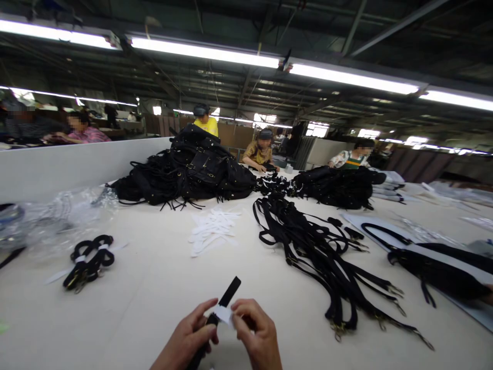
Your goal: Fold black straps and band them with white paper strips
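My left hand [188,336] is closed round a folded black strap [230,291], whose flat end sticks up past my fingers. A white paper strip [223,313] lies around or across the strap, and my right hand [256,329] pinches its right end. Farther up the table is a loose pile of white strips [213,231]. To the left lie black strap bundles [89,261], each banded in white, with metal clips at the near end. On the right, a heap of long black straps [308,252] with metal hooks spreads toward me.
A large pile of black bags [200,164] stands at the back, with another black pile [339,185] to its right. Clear plastic bags [57,221] lie at left beside a low white partition [77,167]. A black bag [435,270] rests at right, touched by another person's hand. Co-workers sit beyond.
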Demonstrator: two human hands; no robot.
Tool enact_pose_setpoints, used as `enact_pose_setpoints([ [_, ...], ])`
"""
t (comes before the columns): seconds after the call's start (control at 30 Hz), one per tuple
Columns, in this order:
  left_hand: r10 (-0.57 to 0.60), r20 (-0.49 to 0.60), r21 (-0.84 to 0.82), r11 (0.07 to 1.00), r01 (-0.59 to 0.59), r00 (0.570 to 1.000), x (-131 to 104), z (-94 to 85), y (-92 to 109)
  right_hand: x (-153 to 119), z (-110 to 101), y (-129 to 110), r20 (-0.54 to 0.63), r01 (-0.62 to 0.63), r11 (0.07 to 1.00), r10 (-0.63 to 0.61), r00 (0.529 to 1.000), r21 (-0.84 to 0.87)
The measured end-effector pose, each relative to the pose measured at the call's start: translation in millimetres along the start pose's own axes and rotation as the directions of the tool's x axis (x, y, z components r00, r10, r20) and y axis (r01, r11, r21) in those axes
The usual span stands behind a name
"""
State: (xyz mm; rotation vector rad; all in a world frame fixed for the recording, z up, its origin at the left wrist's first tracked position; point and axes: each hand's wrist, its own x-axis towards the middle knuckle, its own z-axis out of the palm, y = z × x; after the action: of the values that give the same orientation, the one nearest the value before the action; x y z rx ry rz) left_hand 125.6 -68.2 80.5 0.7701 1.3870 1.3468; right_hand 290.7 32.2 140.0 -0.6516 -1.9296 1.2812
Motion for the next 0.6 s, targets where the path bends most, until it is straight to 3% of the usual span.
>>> enact_pose_setpoints([
  [0.13, -0.017, 0.004, -0.058, 0.998, 0.017, 1.000, 4, 4.5, -2, -4, 0, 2, 0.004, 0.063, 0.998, -0.063, 0.998, 0.007],
  [0.2, -0.053, -0.001, -0.184, 0.982, 0.052, 0.999, 3, 4.1, 6, -8, 1, 2, -0.080, 0.055, 0.994, -0.048, 0.996, 0.089],
  [0.3, -0.051, 0.009, -0.475, 0.879, 0.049, 0.999, -4, 3.3, 25, -13, 1, 6, -0.233, -0.046, 0.941, 0.130, 0.964, 0.336],
  [0.37, -0.022, 0.037, -0.639, 0.768, 0.041, 0.999, -11, 3.3, 34, -15, 4, 8, -0.244, -0.094, 0.866, 0.241, 0.939, 0.492],
  [0.5, 0.003, 0.125, -0.776, 0.624, 0.095, 0.992, -19, 4.3, 31, -15, 13, -2, -0.107, -0.179, 0.724, 0.331, 0.938, 0.666],
  [0.6, -0.010, 0.162, -0.807, 0.574, 0.138, 0.987, -21, 6.0, 25, -15, 18, -15, 0.070, -0.246, 0.710, 0.267, 0.961, 0.659],
])
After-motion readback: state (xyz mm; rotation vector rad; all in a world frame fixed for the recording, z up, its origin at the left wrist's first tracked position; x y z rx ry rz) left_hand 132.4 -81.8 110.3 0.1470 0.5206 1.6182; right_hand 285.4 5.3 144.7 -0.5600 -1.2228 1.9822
